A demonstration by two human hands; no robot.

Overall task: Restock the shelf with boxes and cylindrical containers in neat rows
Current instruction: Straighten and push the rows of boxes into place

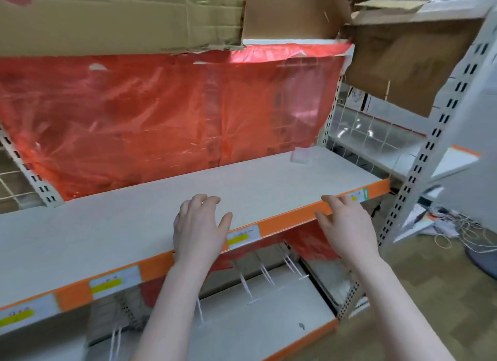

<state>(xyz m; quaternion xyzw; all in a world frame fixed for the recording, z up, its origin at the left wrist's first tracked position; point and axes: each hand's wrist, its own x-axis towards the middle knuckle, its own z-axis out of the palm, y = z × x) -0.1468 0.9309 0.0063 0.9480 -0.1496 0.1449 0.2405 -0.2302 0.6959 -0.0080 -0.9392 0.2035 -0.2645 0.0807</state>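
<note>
Hovering over one shelf (134, 221) — two hands: left hand (197, 227), right hand (347, 226), fingers spread, holding nothing.

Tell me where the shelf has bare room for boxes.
The shelf board lies bare from the red sheet to its orange edge. Only a small pale item sits far right at the back. Both open hands, left and right, hover at the front.
</note>
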